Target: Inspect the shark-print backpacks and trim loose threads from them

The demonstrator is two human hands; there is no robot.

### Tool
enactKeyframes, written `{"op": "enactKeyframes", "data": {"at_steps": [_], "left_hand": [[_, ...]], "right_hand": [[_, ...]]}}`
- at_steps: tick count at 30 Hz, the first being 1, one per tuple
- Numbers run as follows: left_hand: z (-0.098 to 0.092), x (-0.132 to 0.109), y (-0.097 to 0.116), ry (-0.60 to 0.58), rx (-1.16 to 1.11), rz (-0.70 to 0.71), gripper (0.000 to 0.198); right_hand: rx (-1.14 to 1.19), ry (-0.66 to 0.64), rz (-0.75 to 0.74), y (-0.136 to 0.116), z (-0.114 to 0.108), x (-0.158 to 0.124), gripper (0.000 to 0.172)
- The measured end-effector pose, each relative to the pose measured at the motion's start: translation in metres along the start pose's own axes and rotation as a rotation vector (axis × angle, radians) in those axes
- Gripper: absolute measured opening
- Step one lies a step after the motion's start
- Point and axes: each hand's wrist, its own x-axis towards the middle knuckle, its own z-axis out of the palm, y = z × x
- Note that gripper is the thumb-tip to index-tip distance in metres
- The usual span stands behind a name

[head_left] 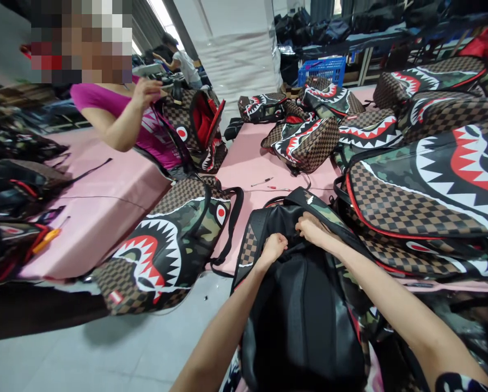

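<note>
A black backpack (280,310) with checkered and camouflage sides lies with its padded back panel up, right in front of me. Over its upper part is my left hand (275,248), its fingers curled together close to the black fabric; whatever they pinch is too small to make out. Just to the right and a little farther up, my right hand (310,228) has its fingers closed on the backpack's black fabric near the top, beside a shoulder strap (321,209). The two hands are a short gap apart.
A shark-mouth backpack (162,245) hangs over the table edge on the left. More lie stacked on the right, such as a large checkered one (407,201). Pens (277,188) lie on the pink table (244,163). A person in a magenta shirt (121,109) handles an open backpack (187,117) across from me.
</note>
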Motion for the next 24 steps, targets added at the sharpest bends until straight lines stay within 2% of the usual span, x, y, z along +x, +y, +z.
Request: {"op": "enactKeyframes", "data": {"at_steps": [6, 12, 19, 24], "left_hand": [[-0.003, 0.003, -0.006, 0.019, 0.049, -0.010, 0.010], [-0.005, 0.001, -0.003, 0.013, 0.059, -0.009, 0.012], [-0.006, 0.003, -0.006, 0.012, 0.055, 0.014, 0.011], [-0.007, 0.000, -0.004, 0.010, 0.062, 0.033, 0.011]], "right_hand": [[-0.069, -0.085, -0.104, -0.005, 0.003, 0.014, 0.012], [-0.086, -0.078, -0.170, -0.002, 0.011, 0.016, 0.015], [-0.083, -0.053, -0.155, 0.006, 0.024, 0.020, 0.014], [-0.058, -0.042, -0.138, 0.003, 0.024, 0.021, 0.013]]}}
